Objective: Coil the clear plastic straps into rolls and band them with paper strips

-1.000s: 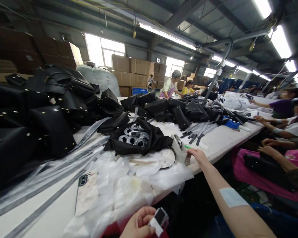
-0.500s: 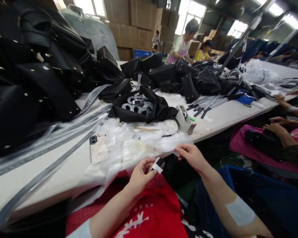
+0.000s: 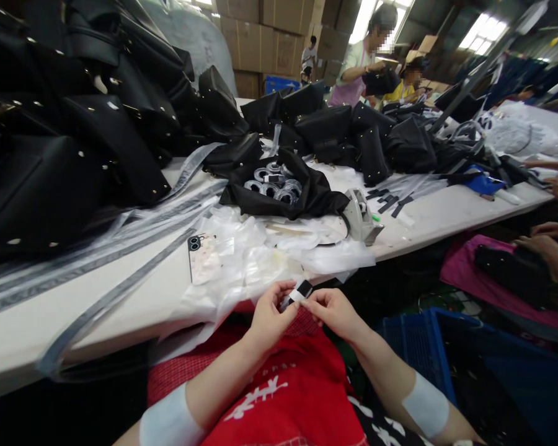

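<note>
Low over my lap, at the table's front edge, my left hand [image 3: 273, 314] is closed around a small black roll with a white band [image 3: 300, 292] about its middle. The fingers of my right hand [image 3: 332, 311] pinch together at the band's lower right side; whether they hold the band's end or only press on it, I cannot tell. Beyond my hands, a black cloth bag [image 3: 318, 189] lies with its mouth spread, holding several clear-wrapped coils [image 3: 286, 195]. A grey tape dispenser [image 3: 361, 218] stands to the right of this bag.
Black handbags [image 3: 116, 133] are heaped at the left and along the back. Plastic-wrapped straps [image 3: 121, 272] hang over the left table edge. A phone [image 3: 209, 257] rests on clear plastic sheets [image 3: 255, 257]. A blue crate [image 3: 439, 347] stands at lower right. Co-workers [image 3: 360, 71] are farther back.
My right hand has come down and left from beside the table edge to the banded roll. My left hand keeps hold of the roll. The whole view has shifted slightly.
</note>
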`<state>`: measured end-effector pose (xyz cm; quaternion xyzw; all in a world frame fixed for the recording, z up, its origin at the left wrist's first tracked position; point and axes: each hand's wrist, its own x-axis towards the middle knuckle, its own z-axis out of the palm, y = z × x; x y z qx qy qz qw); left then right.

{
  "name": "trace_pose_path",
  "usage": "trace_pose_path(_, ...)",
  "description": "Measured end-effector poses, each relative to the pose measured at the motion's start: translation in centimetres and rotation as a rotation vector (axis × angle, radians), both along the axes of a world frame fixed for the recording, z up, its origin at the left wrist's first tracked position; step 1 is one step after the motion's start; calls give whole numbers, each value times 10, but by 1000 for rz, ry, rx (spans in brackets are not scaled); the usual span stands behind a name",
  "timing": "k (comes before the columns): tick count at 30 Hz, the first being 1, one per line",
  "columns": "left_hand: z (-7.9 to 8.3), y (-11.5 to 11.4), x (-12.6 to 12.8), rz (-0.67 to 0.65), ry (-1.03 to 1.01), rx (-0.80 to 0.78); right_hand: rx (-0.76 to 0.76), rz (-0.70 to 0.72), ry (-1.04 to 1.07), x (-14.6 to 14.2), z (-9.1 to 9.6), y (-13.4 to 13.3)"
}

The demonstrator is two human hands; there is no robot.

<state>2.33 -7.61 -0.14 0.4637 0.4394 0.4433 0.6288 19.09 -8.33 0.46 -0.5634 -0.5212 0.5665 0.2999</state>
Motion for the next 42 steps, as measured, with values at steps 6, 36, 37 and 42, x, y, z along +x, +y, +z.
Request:
trace_pose_path(6, -6, -1, -3, 103, 170, 36, -62, 92, 138, -6, 8, 0)
trace_pose_path(36, -33, 40, -252, 838, 1469, 193, 1314, -74, -364, -84, 106, 141)
trace_pose_path(37, -37, 39, -267, 841, 1549, 92, 1238, 18, -343, -88, 93, 123)
trace_pose_path(42, -41, 44, -305, 629, 1643, -119, 796, 364, -301, -109, 29, 63)
